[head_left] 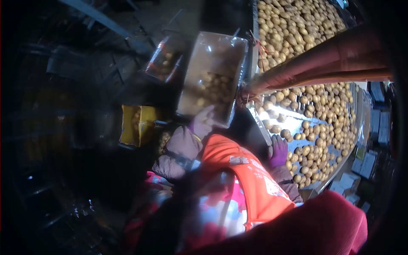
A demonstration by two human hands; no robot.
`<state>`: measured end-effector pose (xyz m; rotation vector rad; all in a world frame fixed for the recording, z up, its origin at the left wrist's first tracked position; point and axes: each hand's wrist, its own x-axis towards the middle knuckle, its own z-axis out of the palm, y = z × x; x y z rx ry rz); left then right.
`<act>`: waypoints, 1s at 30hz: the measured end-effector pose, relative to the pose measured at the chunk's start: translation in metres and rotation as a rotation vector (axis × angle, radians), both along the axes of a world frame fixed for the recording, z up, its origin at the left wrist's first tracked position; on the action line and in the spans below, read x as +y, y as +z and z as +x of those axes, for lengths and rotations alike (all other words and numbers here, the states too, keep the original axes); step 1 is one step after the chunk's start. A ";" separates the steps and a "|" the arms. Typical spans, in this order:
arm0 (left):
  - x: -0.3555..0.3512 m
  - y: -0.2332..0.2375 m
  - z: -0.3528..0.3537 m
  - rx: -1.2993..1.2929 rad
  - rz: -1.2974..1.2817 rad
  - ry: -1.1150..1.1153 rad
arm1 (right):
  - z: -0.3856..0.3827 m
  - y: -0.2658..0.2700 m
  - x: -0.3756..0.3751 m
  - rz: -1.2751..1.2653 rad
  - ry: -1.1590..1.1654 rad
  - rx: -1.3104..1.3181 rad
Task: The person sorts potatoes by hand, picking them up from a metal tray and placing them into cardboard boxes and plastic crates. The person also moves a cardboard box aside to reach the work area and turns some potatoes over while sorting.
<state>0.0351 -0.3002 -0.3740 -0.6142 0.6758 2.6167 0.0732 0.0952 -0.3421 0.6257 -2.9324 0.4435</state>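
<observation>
My left hand, in a pale purple glove, is over the near edge of a plastic-lined box holding potatoes. Its fingers look stretched out, though slightly blurred, and nothing shows in them. To the right, my right hand wears a purple glove and lies at the inner edge of a sorting table, its fingers extended beside loose potatoes. No potato is visibly gripped there. An orange apron with white print lies between my arms.
A red-brown sleeve-like shape crosses the potatoes from the right; whose it is cannot be told. Left of the box stand a smaller lined box and a yellow container. Dark red cloth fills the lower right. Stacked cartons stand beyond the table.
</observation>
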 end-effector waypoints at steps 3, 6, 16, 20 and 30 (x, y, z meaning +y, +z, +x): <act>-0.033 -0.007 0.017 0.220 -0.033 -0.050 | 0.000 0.007 -0.003 0.038 -0.033 -0.068; -0.087 0.016 0.042 0.199 -0.374 -0.213 | -0.001 -0.005 0.002 -0.005 -0.048 -0.077; -0.097 0.038 0.029 -0.138 -0.869 -0.921 | -0.008 -0.017 0.015 -0.256 -0.154 -0.118; 0.005 0.045 -0.024 0.148 -0.831 -1.070 | 0.017 -0.026 0.041 -0.159 -0.303 -0.127; 0.241 0.016 -0.025 0.406 -0.670 -1.227 | -0.004 -0.018 0.126 -0.327 -0.549 0.030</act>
